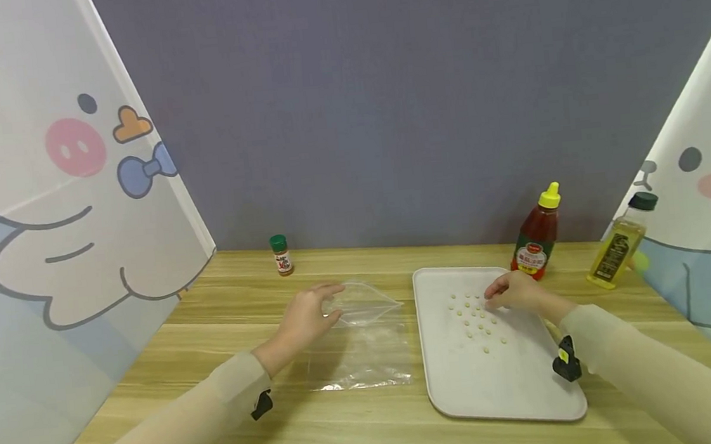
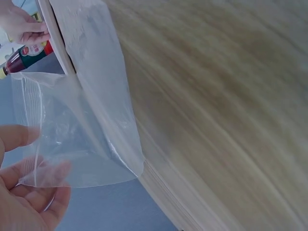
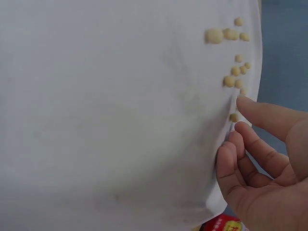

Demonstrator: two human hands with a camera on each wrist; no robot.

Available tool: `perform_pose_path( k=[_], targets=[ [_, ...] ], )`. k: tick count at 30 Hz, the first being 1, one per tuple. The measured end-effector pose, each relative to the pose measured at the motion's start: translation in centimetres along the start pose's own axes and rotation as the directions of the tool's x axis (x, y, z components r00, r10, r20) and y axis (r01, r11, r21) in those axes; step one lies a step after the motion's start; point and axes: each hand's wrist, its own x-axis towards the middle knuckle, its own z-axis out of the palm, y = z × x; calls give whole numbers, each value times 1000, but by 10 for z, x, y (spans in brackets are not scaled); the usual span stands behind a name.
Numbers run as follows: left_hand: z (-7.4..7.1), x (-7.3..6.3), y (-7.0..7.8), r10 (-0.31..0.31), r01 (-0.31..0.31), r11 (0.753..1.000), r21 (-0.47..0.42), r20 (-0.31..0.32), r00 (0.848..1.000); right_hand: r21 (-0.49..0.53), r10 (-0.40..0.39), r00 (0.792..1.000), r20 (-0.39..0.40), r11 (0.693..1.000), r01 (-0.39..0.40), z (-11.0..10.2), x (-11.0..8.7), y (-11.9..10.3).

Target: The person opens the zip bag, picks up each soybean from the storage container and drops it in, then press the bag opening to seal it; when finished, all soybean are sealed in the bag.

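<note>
A clear zip bag [image 1: 361, 355] lies on the table with its mouth raised and spread apart. My left hand [image 1: 303, 318] holds it at the mouth's left side; in the left wrist view the thumb [image 2: 21, 136] is at the zip strip and the other fingers show through the film. On a white tray [image 1: 491, 393] several small round pale-yellow beans [image 1: 481, 326], like soybeans, are scattered. Over their right side is my right hand [image 1: 517, 291], thumb and fingertips apart near one bean [image 3: 234, 117], with no bean visibly gripped.
A red sauce bottle [image 1: 536, 238] with a yellow cap stands behind the tray's right corner. Farther right, an oil bottle [image 1: 620, 244] stands tilted in view. A small green-capped spice jar [image 1: 281, 255] is at the back left. A grey wall [image 1: 396, 105] rises behind the table.
</note>
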Motion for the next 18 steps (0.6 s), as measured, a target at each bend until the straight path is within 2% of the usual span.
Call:
perform_pose_path(
  k=[14, 18],
  targets=[
    [2, 0, -6, -16, 17, 999, -47, 26, 1000, -32, 6, 999, -33, 999, -7, 5, 1, 5],
    [2, 0, -6, -20, 21, 998, -52, 37, 999, -1, 12, 1000, -23, 1000, -12, 2, 2, 3]
  ],
)
